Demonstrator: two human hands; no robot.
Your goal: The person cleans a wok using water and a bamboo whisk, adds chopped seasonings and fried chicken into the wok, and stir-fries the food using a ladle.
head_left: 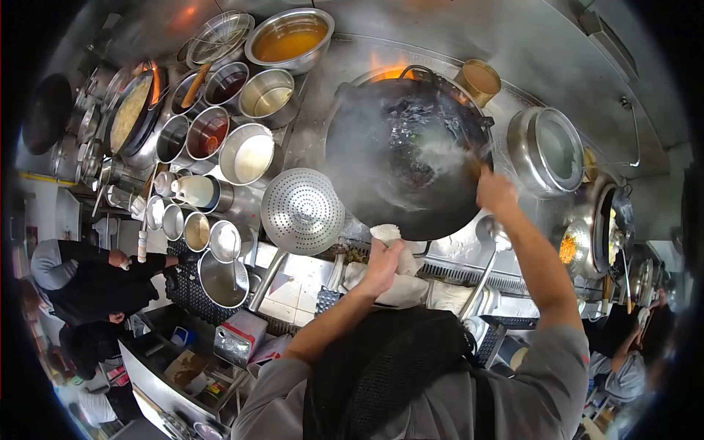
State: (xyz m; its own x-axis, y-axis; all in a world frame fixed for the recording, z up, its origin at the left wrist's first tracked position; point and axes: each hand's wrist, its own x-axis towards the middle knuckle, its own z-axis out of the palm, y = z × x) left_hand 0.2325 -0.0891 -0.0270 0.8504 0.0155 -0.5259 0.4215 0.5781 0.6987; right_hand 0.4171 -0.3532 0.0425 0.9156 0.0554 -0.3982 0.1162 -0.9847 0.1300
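Note:
A large dark wok [440, 213] sits over a burner with flames behind its far rim, and steam hides part of its inside. At the near rim my left hand [383, 265] is closed on a folded white cloth [386, 232]. My right hand [497, 192] is closed at the wok's right side on the end of a tool whose head is blurred in the steam. Left of the wok rests a perforated strainer [303, 211]. A long-handled ladle [493, 233] lies near my right forearm.
Steel pots of sauces and powders [246, 154] crowd the left, with a bowl of orange liquid [286, 40] behind. A lidded pot [546, 152] stands right of the wok. Co-workers are at the far left [95, 279] and far right [623, 359].

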